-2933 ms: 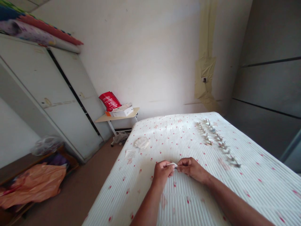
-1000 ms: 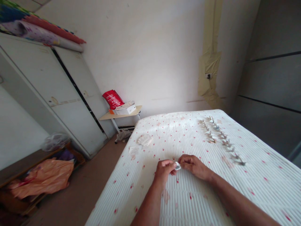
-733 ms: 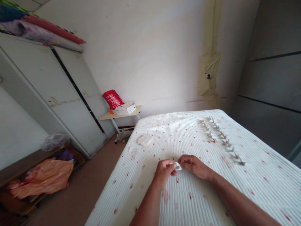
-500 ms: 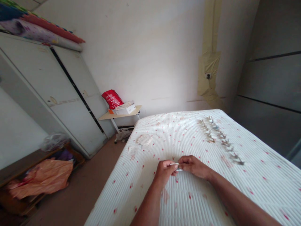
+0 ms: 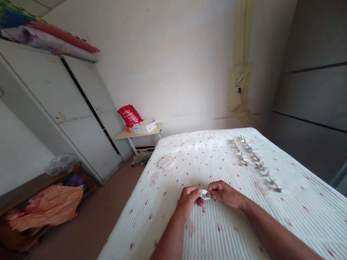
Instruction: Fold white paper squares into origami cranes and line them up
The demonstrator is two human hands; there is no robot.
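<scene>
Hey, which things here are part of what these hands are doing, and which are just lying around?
In use, or likely part of it:
- left hand and right hand, holding paper piece
- loose papers
- rows of small pieces

Apparently just lying about:
- red bag
- white box
- orange plastic
- rolled mats

Small white paper piece (image 5: 204,195): we held it pinched between left hand (image 5: 189,198) and right hand (image 5: 223,194), above ribbed white bedcover (image 5: 214,231). Dark printed patch showed on visible face; finer folds too small for us to tell. Two uneven rows of small pointed pieces (image 5: 259,166), mostly pale and greyish, we saw on bedcover, beyond and right of held paper. Loose pile of printed pale papers (image 5: 166,163) lay farther left, overlapping; printed slip (image 5: 154,175) lay flat just beside it, nearer to us.
</scene>
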